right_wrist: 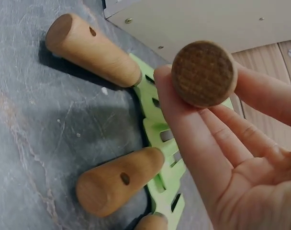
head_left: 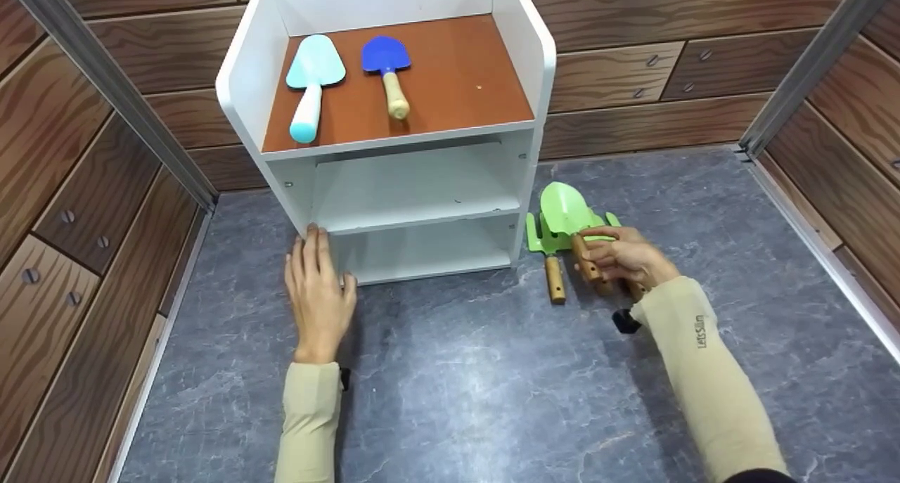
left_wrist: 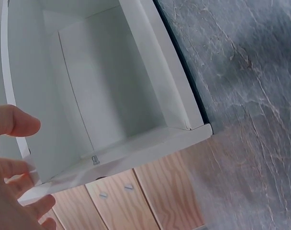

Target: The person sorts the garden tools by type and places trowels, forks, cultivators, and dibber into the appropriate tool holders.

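In the head view my right hand (head_left: pixel 633 254) pinches the wooden handle (head_left: pixel 582 252) of a green hand trowel (head_left: pixel 560 207), its blade pointing away from me. The right wrist view shows the round handle end (right_wrist: pixel 204 73) between thumb and fingers. Below it on the floor lie several green tools with wooden handles, among them a hand fork (head_left: pixel 555 280). My left hand (head_left: pixel 318 297) rests its fairly straight fingers against the left front edge of a white shelf unit (head_left: pixel 415 224); the left wrist view has the fingers beside its side panel (left_wrist: pixel 155 148).
On the shelf's brown top lie a mint-green trowel (head_left: pixel 316 62) with a pale handle and a small blue shovel (head_left: pixel 386 54). Two lower compartments open toward me. Wood-patterned walls (head_left: pixel 703 8) close in the back and sides of the grey marbled floor (head_left: pixel 450 398).
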Motion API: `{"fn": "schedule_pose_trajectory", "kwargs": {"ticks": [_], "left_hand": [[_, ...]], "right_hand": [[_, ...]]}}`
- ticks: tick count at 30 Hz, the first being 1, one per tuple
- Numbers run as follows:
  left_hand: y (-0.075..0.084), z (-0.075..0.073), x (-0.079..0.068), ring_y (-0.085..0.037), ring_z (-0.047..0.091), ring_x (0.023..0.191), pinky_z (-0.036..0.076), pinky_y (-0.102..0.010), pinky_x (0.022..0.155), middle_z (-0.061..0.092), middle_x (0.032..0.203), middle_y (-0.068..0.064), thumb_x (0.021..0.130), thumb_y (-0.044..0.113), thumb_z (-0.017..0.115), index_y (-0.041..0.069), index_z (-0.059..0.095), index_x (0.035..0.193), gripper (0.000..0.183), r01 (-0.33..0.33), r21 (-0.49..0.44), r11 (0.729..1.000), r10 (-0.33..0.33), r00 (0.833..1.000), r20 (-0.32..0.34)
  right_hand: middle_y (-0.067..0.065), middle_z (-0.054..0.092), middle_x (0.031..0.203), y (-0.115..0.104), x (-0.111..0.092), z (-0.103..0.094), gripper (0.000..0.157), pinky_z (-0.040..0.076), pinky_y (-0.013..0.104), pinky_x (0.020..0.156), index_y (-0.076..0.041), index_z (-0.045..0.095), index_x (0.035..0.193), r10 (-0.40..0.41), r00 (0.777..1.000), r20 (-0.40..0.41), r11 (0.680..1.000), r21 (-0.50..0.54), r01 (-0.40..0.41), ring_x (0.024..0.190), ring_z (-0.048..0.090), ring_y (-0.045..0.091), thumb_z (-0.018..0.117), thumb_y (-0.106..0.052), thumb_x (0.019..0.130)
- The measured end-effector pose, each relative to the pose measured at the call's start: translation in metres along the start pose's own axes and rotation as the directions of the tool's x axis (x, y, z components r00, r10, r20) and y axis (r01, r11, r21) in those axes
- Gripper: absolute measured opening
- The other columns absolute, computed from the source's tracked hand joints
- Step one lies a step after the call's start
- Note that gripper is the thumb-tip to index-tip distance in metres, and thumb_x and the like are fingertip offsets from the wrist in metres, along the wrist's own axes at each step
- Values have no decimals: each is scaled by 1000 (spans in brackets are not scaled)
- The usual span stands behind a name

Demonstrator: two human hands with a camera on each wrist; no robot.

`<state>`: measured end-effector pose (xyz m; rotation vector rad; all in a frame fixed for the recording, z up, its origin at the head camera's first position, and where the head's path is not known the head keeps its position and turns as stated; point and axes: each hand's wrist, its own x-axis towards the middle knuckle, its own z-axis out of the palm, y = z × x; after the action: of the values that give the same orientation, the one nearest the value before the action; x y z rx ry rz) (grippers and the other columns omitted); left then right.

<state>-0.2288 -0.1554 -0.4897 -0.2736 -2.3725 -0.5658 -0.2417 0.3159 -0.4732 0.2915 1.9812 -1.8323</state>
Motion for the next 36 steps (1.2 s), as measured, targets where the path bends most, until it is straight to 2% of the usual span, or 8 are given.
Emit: {"fn": "schedule_pose_trajectory", "kwargs": {"ticks": [3, 5, 7, 10, 23, 29, 33, 36], "left_hand": [[-1, 0, 0, -49, 39, 136, 26, -65, 115, 42, 152, -25, 82, 2, 69, -9, 42, 147, 71, -2, 1, 1000, 2, 1000, -5], [-1, 0, 0, -49, 39, 135, 26, -65, 115, 42, 151, -25, 82, 2, 69, -9, 42, 146, 71, -2, 1, 1000, 2, 1000, -9], [-1, 0, 0, -49, 40, 135, 26, -65, 115, 43, 151, -25, 82, 2, 69, -8, 42, 146, 70, -1, 2, 1000, 1, 1000, -11], [-1, -1, 0, -50, 40, 135, 26, -65, 115, 43, 151, -25, 83, 3, 69, -8, 43, 146, 70, 3, -1, 1000, -3, 1000, -9], [-1, 0, 0, -50, 38, 136, 24, -64, 116, 42, 152, -25, 83, 2, 68, -8, 41, 148, 71, 12, -19, 1000, -12, 1000, 9], [0, -2, 0, -49, 38, 137, 24, -64, 116, 41, 152, -25, 83, 2, 69, -8, 41, 148, 72, 12, -6, 1000, -12, 1000, 15], [0, -2, 0, -49, 38, 137, 25, -64, 116, 41, 152, -25, 83, 2, 69, -8, 40, 148, 72, 8, 0, 1000, -8, 1000, 22], [0, -1, 0, -48, 38, 137, 24, -63, 117, 41, 152, -25, 83, 2, 68, -8, 40, 148, 71, 9, -5, 1000, -9, 1000, 26]], "right_hand": [[30, 57, 136, -4, -3, 3, 65, 59, 22, 61, 7, 29, 155, -19, 1000, 3, 1000, -24, 19, 78, 73, 10, 58, 5, 96], [33, 41, 150, -6, -5, 6, 65, 58, 21, 61, 7, 31, 154, -29, 1000, 5, 999, -30, 30, 75, 71, 7, 59, 5, 96], [33, 32, 156, -9, -7, 8, 65, 56, 20, 61, 6, 31, 154, -41, 999, 9, 999, -36, 41, 72, 68, 4, 60, 4, 96], [33, 29, 157, -13, -10, 9, 66, 56, 20, 62, 6, 31, 155, -55, 998, 8, 998, -40, 55, 71, 66, 3, 61, 3, 96], [33, 32, 156, -20, -24, 9, 68, 62, 31, 70, 4, 31, 155, -119, 993, 5, 993, 3, 119, 98, 73, 20, 62, 6, 95], [36, 30, 154, -22, -28, 10, 68, 62, 34, 70, 7, 30, 154, -164, 986, 15, 985, 50, 163, 94, 74, 25, 61, 11, 93], [29, 46, 147, -22, -31, 11, 68, 62, 34, 66, 8, 33, 153, -186, 982, 9, 981, 60, 185, 91, 75, 24, 63, 11, 92], [16, 58, 134, -21, -33, 11, 68, 62, 34, 65, 7, 35, 152, -191, 982, 2, 980, 58, 190, 90, 75, 24, 66, 9, 92]]}}
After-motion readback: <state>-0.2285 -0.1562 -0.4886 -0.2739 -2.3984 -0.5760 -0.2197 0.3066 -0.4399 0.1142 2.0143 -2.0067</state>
